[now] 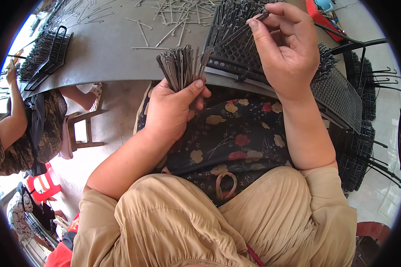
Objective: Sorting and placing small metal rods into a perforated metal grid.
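Observation:
My left hand [173,104] is closed around a bundle of thin dark metal rods [179,66], their small looped ends fanned upward in front of the table edge. Farther right, my right hand [289,49] pinches one dark rod [243,32] between thumb and forefinger. That rod slants down-left over a black perforated basket [227,64], which is packed with many similar rods standing up. My right palm hides part of the basket and its contents.
Loose grey rods [176,20] lie scattered on the grey table [107,58]. At far left, a co-worker's arm [11,115] is beside another filled black basket [49,62]. Black mesh racks [343,98] with protruding hooks stand at right. A red tray [323,20] sits at upper right.

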### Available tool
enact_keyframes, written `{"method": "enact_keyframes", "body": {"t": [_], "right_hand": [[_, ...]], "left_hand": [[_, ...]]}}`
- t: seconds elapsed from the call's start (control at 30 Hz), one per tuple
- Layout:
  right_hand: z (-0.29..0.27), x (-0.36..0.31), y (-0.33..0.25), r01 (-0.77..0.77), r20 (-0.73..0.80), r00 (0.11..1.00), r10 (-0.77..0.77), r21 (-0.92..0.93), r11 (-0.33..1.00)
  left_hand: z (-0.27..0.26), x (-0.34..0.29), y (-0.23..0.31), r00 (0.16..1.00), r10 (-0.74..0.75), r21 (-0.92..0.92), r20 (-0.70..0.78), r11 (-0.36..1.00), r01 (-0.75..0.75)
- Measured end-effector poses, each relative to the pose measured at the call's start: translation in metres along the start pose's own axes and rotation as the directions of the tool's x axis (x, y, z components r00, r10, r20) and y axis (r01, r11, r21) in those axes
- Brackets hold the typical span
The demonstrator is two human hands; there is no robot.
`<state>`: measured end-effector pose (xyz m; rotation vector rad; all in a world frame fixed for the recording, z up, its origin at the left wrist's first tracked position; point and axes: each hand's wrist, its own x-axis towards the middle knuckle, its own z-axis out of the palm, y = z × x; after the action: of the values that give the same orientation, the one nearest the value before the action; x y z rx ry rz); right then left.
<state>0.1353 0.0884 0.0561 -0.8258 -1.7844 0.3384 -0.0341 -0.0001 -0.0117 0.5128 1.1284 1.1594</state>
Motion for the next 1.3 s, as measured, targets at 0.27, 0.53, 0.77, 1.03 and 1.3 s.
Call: {"method": "enact_keyframes", "body": {"t": [0.27,0.53,0.77,1.03,1.3], "right_hand": [[-0.004,-0.002,0.004,-0.048,0.007,0.999,0.048,0.007,0.999],[0.013,-0.018,0.026,0.148,0.031,0.988,-0.148,0.018,0.989],[0.007,0.002,-0.003,0.065,0.117,0.991,-0.057,-0.062,0.996],[0.001,0.009,0.001,0.148,0.152,0.979,-0.134,-0.084,0.985],[0.006,0.003,0.018,0.190,0.180,0.970,-0.163,-0.142,0.971]], "left_hand": [[0.001,0.001,0.000,1.000,-0.003,0.022,-0.021,1.000,0.003],[0.002,0.003,0.001,1.000,-0.005,0.054,-0.001,0.999,0.005],[0.000,0.003,0.001,1.000,-0.003,0.053,-0.008,0.999,0.003],[0.002,0.003,0.000,1.000,0.001,0.048,-0.018,0.999,0.000],[0.000,0.004,-0.001,1.000,-0.007,0.067,-0.016,0.998,0.008]]}}
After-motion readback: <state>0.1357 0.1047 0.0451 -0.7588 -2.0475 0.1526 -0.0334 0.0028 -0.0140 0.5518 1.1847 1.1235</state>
